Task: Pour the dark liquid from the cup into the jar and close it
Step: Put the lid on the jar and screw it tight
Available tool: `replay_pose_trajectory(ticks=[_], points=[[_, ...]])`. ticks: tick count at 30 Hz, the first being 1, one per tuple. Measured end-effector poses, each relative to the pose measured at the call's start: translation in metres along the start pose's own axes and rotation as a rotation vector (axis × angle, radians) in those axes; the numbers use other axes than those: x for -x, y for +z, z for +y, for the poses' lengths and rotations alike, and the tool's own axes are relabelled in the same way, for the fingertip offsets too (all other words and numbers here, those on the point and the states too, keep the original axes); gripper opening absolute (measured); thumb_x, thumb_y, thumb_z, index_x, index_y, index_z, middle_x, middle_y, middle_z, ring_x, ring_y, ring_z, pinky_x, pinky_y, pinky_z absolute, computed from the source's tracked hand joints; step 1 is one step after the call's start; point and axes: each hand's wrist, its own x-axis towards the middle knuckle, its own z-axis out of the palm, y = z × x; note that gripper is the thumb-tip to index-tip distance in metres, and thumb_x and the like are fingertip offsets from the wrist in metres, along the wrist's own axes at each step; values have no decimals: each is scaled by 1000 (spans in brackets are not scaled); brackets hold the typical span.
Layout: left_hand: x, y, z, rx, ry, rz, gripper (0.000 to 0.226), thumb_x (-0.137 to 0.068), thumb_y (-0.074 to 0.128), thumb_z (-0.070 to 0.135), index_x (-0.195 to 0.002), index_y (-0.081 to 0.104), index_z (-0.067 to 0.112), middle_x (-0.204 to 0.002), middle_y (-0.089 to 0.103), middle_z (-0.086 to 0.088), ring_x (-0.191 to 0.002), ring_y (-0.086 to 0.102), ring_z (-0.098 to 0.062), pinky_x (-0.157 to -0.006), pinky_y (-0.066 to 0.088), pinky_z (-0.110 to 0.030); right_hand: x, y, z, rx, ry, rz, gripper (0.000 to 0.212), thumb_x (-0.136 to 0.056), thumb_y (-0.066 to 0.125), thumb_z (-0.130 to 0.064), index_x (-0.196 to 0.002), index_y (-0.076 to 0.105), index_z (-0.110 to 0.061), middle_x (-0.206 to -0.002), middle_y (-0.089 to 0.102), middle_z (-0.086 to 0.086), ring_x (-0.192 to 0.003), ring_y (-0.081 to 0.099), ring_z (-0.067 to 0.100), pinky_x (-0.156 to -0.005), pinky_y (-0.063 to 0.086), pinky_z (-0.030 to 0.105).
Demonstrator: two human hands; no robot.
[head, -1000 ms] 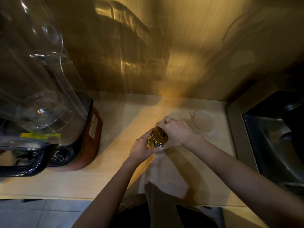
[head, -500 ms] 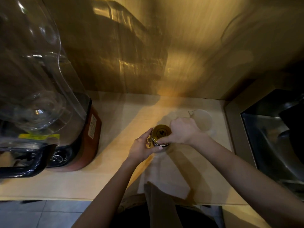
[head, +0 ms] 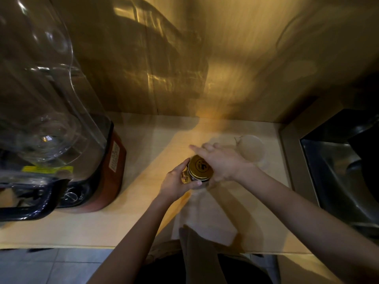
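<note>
Change: since half a second ago my right hand (head: pixel 222 161) has let go of the lid (head: pixel 200 167); its fingers, curled over the top then, now stretch flat toward the far left.
Right grip: released, palm edge beside the lid's right rim, fingers extended past it; I cannot tell whether it touches.
Left grip: my left hand (head: pixel 176 181) is clenched around the jar (head: pixel 191 178) from the left, thumb on the near side just under the lid.
Jar: upright on the table (head: pixel 92 226), roughly centre, near edge of a pale cloth (head: pixel 207 214) that lies beneath it.
Lid: gold with a dark emblem, seated on top of the jar.
Cup (head: pixel 251 149): translucent, standing on the table to the far right of the jar, just beyond my right hand; it looks pale inside.
Blender (head: pixel 61 140): clear jug on a red base, left side of the table, well apart from the jar.
Sink (head: pixel 338 181): dark metal basin at the right edge.
</note>
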Motion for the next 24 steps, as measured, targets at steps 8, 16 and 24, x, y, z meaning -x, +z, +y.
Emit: replay_pose_trajectory(ticks=[8, 16, 24], points=[[0, 0, 1, -3, 0, -22, 87, -68, 74, 42, -141, 31, 25, -141, 50, -3, -128, 47, -19, -104, 41, -40, -1, 20, 6, -156, -109, 92, 81, -80, 69, -38, -142, 25, -8, -139, 39, 11, -124, 35, 27, -101, 37, 38], [-2, -1, 3, -36, 20, -37, 84, -69, 73, 41, -141, 32, 24, -141, 49, -3, -128, 47, -19, -103, 41, -41, 5, 42, 1, -249, -42, 246, 86, -83, 64, -45, -142, 21, 0, -137, 37, 15, -124, 30, 26, -104, 34, 36], [-9, -14, 19, -136, 20, -111, 84, -74, 69, 44, -143, 25, 24, -137, 52, -4, -125, 49, -22, -101, 41, -41, 4, 34, 1, -475, 86, 265, 88, -75, 76, -36, -141, 28, -4, -140, 38, 13, -128, 31, 26, -107, 35, 40]])
